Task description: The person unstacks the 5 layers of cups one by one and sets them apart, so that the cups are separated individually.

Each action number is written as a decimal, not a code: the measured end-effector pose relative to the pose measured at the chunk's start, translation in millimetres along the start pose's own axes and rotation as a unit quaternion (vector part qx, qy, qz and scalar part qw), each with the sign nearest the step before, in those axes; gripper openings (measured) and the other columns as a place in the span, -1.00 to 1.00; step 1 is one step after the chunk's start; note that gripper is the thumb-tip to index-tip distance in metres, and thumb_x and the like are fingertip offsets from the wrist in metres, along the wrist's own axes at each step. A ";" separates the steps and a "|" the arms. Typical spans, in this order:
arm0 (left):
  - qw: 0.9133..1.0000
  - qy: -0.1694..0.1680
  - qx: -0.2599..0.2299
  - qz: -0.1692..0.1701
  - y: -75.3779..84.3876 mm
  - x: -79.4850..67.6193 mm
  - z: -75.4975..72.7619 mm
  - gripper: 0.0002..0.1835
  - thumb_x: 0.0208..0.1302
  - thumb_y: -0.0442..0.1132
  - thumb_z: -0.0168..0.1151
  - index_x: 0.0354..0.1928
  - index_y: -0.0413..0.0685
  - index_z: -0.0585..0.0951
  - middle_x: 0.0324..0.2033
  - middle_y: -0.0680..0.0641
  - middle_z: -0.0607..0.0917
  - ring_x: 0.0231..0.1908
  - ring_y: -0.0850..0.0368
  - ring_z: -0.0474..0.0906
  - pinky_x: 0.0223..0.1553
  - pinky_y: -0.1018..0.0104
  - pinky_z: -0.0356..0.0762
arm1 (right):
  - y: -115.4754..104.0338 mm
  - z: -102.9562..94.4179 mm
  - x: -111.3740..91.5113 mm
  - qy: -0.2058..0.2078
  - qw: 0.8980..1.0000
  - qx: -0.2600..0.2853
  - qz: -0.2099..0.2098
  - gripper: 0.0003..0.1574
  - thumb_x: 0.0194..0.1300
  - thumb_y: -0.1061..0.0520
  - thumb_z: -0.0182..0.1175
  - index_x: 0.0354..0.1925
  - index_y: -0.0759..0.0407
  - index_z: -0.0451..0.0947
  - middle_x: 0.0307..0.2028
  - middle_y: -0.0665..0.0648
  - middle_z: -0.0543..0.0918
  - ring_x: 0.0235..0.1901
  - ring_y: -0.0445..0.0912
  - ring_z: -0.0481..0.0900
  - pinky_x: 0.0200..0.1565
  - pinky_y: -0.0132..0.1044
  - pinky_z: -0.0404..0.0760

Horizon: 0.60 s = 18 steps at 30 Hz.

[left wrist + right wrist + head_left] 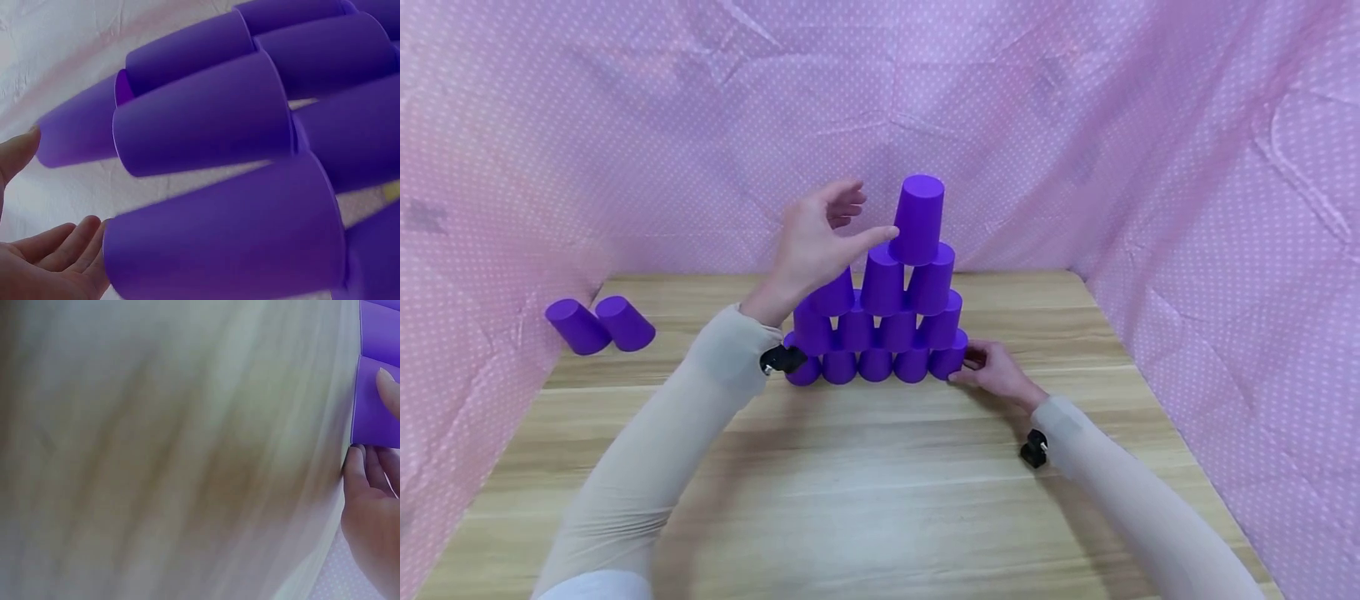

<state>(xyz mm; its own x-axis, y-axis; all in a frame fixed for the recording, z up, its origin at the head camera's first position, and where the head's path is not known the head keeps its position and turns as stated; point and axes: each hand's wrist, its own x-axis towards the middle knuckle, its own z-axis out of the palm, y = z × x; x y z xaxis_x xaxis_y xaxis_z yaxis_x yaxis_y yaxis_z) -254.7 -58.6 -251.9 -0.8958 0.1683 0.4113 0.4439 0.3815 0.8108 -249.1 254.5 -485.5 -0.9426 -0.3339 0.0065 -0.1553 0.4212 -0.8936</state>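
Note:
Purple cups stand upside down in a stepped stack, with several cups in the bottom row (876, 365). On the third row's right pair sits a single top cup (919, 218). My left hand (818, 237) is raised to its left, fingers spread, thumb tip at the cup's side; whether it touches is unclear. In the left wrist view the top cup (78, 125) lies beside the thumb, and the fingers are near the third row's left cup (219, 231). My right hand (996, 371) holds the bottom row's right end cup (372, 412), thumb in front and fingers at its side.
Two more purple cups, a left one (578, 326) and a right one (625, 323), stand side by side at the left of the wooden table (880, 500). Pink dotted cloth (700, 125) hangs behind the table and along both sides.

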 end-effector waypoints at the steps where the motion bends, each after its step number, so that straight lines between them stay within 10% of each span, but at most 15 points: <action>1: 1.000 -0.004 0.001 -0.003 1.0 -0.3 3.1 -0.15 -0.09 0.09 0.53 0.27 -0.08 0.46 0.03 0.02 0.61 -0.05 0.24 0.55 -0.04 0.50 0.45 | 0.8 0.8 -0.6 -0.001 1.000 0.000 0.003 -0.37 0.03 0.32 0.44 0.09 0.37 0.49 0.00 0.30 0.59 0.05 0.10 0.54 0.10 -0.19 0.48; 18: 0.998 -0.050 -0.044 0.011 15.6 12.0 31.1 -0.30 -0.08 -0.02 0.55 0.15 -0.07 0.56 -0.09 0.08 0.67 -0.15 0.28 0.58 -0.05 0.40 0.51 | -34.0 -3.1 -9.0 -0.020 1.000 0.014 0.007 -0.39 0.06 0.43 0.37 0.11 0.47 0.45 0.03 0.39 0.55 0.09 0.22 0.48 0.14 0.02 0.42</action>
<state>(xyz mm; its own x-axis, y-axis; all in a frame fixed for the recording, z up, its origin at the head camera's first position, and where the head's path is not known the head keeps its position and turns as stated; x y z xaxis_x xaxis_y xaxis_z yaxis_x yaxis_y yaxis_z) -259.1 -22.5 -247.4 -0.8811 0.2676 0.3899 0.4603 0.2968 0.8366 -236.3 245.8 -453.8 -0.9320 -0.3617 -0.0239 -0.1330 0.4026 -0.9057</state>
